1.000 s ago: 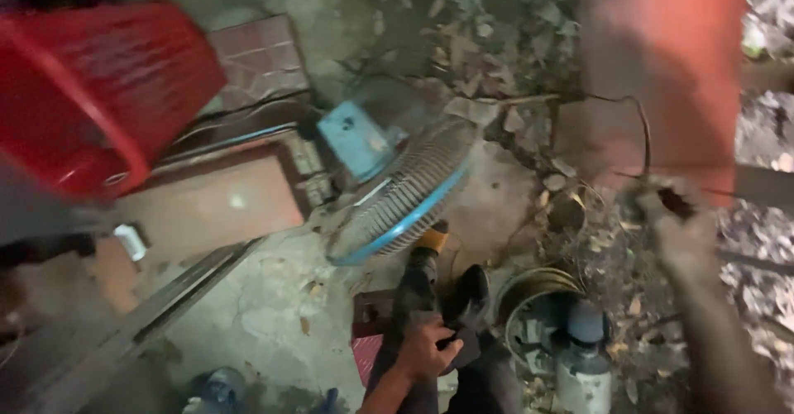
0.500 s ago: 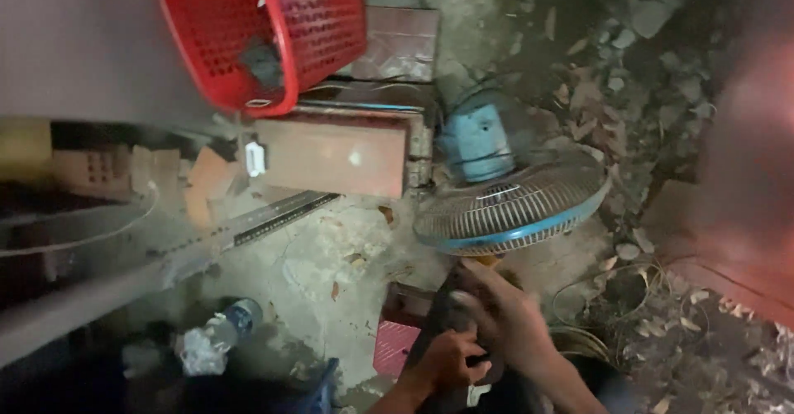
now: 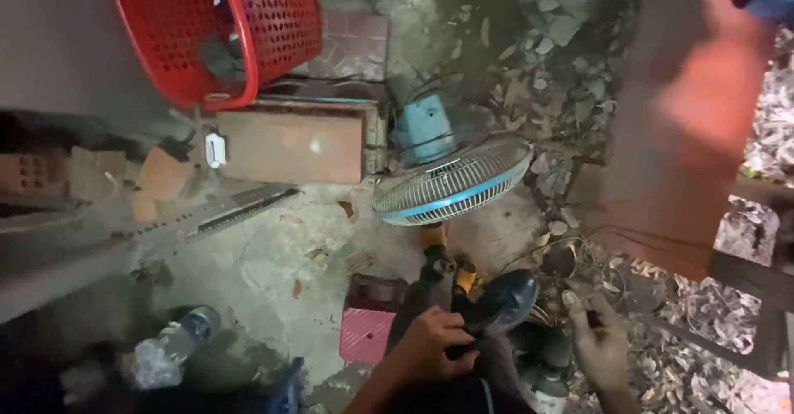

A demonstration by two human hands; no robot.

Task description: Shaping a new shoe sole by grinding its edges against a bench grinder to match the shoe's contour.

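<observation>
**Power tool gripped low in the frame, fan just beyond**

Nearest the camera, the left hand is clamped around the dark handle of a power tool, fingers curled tight over the grip. The tool lies over the person's lap and points away toward the far side, its yellow-trimmed nose just short of the fan. To its right, the right hand hangs loosely apart, fingers half spread and holding nothing that shows; it hovers near a tangle of wires on the ground.

Just left of the gripping hand a pink block sits on the concrete floor, and farther left lies a crumpled plastic bottle.

Beyond the tool stands a blue and white fan, tilted so that its grille faces down and toward the viewer. Left of the fan is a brown board, and at the far left a red basket leans over it.

Handled well, I judge the grip wants to stay firm, with the free hand and the loose wires kept well away from the tool's nose.
</observation>
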